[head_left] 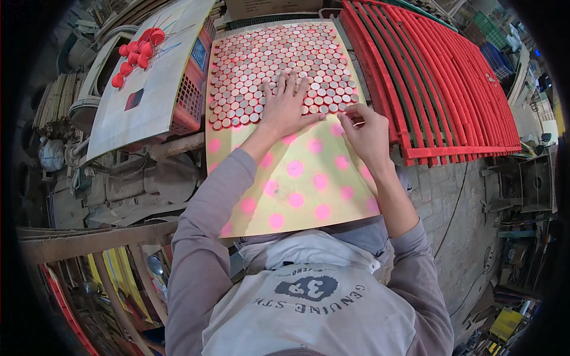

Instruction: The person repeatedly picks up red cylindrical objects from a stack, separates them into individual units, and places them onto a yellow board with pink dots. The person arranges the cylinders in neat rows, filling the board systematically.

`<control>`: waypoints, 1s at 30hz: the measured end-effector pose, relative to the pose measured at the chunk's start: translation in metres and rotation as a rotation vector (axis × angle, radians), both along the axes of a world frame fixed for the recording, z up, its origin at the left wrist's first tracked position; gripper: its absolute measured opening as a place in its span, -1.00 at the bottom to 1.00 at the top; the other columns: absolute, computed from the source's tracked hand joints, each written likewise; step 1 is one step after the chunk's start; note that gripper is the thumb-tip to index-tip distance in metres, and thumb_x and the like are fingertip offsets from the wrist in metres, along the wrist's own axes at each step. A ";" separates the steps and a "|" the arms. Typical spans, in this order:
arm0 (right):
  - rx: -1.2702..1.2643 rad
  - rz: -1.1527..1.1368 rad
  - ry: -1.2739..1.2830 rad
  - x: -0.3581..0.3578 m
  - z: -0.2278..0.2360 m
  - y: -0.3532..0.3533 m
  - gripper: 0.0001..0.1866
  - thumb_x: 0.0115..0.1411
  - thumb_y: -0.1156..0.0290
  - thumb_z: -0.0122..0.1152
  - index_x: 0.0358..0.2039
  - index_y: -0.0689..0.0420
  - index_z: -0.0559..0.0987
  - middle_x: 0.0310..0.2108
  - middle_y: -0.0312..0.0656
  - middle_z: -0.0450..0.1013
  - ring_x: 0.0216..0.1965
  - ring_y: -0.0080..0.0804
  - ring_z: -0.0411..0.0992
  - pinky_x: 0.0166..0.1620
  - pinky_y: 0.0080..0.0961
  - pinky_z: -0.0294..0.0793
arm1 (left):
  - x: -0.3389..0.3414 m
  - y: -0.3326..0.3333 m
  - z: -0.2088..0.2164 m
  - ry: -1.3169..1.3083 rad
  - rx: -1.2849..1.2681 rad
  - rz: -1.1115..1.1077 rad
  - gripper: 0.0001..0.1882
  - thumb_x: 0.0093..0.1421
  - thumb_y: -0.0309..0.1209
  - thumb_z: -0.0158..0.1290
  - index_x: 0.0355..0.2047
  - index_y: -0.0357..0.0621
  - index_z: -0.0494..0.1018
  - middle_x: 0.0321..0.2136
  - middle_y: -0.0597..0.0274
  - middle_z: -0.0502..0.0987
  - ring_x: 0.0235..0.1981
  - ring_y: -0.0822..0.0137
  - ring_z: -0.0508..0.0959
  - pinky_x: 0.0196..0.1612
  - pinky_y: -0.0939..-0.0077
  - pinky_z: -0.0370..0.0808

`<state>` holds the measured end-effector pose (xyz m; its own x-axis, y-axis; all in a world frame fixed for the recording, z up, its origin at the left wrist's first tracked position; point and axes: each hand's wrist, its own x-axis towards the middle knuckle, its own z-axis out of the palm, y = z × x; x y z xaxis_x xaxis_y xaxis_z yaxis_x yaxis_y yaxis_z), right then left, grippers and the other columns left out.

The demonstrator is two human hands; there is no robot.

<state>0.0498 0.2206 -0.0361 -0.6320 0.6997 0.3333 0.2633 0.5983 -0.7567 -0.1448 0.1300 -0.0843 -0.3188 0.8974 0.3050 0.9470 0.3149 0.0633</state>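
A yellow sheet with pink round spots (pixel 303 216) lies in front of me over my lap. Its far part is covered by closely packed small round pieces (pixel 240 83) with pale tops and red sides. My left hand (pixel 285 110) rests flat on them near their front edge, fingers spread and thumb stretched to the right. At the front right corner of the packed pieces is my right hand (pixel 369 133), its thumb and fingertips pinched together. Whatever is between those fingertips is too small to make out.
To the left stands a pale board (pixel 142 113) with several red round cups (pixel 133 56) and a small dark square (pixel 134 99). Beside it is a red plastic crate (pixel 189 98). Rows of red-painted sticks (pixel 439 83) lie to the right. A wooden rail (pixel 98 242) runs at lower left.
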 end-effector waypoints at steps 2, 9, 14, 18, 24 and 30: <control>-0.002 0.005 0.011 0.007 0.003 -0.005 -0.77 0.11 0.45 0.38 -0.28 0.34 0.63 -0.46 -0.01 0.60 -0.43 -0.33 0.61 -0.34 -0.46 0.58 | 0.000 -0.001 0.001 0.001 -0.001 0.001 0.13 0.06 0.49 -0.07 0.37 -0.16 0.09 0.36 -0.23 0.07 0.41 -0.19 -0.01 0.27 -0.52 -0.10; -0.036 0.013 0.015 0.027 0.010 -0.012 -0.78 0.13 0.43 0.37 -0.28 0.33 0.63 -0.48 -0.09 0.60 -0.44 -0.43 0.60 -0.36 -0.55 0.55 | 0.007 0.001 0.009 -0.020 -0.008 0.014 0.13 0.06 0.45 -0.02 0.38 -0.17 0.07 0.35 -0.20 0.07 0.41 -0.17 0.00 0.27 -0.50 -0.07; -0.067 0.039 0.025 0.034 0.008 -0.022 -0.79 0.14 0.43 0.37 -0.29 0.32 0.64 -0.49 -0.10 0.60 -0.45 -0.46 0.59 -0.37 -0.57 0.54 | 0.011 0.008 0.006 -0.017 0.036 -0.002 0.11 0.09 0.42 -0.02 0.38 -0.20 0.05 0.37 -0.20 0.06 0.42 -0.16 0.00 0.28 -0.47 -0.08; -0.085 0.058 0.017 0.041 0.007 -0.028 -0.80 0.14 0.44 0.37 -0.28 0.31 0.64 -0.49 -0.10 0.60 -0.45 -0.47 0.59 -0.38 -0.58 0.54 | 0.007 0.010 -0.003 -0.021 0.040 -0.015 0.10 0.12 0.41 -0.04 0.38 -0.24 0.05 0.38 -0.20 0.04 0.42 -0.16 -0.01 0.29 -0.47 -0.09; -0.094 0.071 0.000 0.046 0.003 -0.032 -0.79 0.13 0.44 0.37 -0.29 0.32 0.64 -0.47 -0.07 0.60 -0.45 -0.45 0.59 -0.38 -0.56 0.55 | 0.008 0.010 -0.001 -0.029 -0.009 -0.023 0.13 0.11 0.44 -0.08 0.37 -0.27 0.06 0.40 -0.20 0.01 0.44 -0.14 -0.05 0.29 -0.49 -0.10; -0.046 0.137 -0.015 0.052 0.012 -0.036 -0.77 0.13 0.40 0.39 -0.31 0.31 0.63 -0.47 -0.08 0.59 -0.45 -0.41 0.59 -0.40 -0.53 0.55 | 0.006 0.004 0.006 -0.091 0.009 0.014 0.11 0.16 0.46 -0.18 0.38 -0.25 0.03 0.41 -0.18 -0.03 0.45 -0.14 -0.09 0.30 -0.53 -0.18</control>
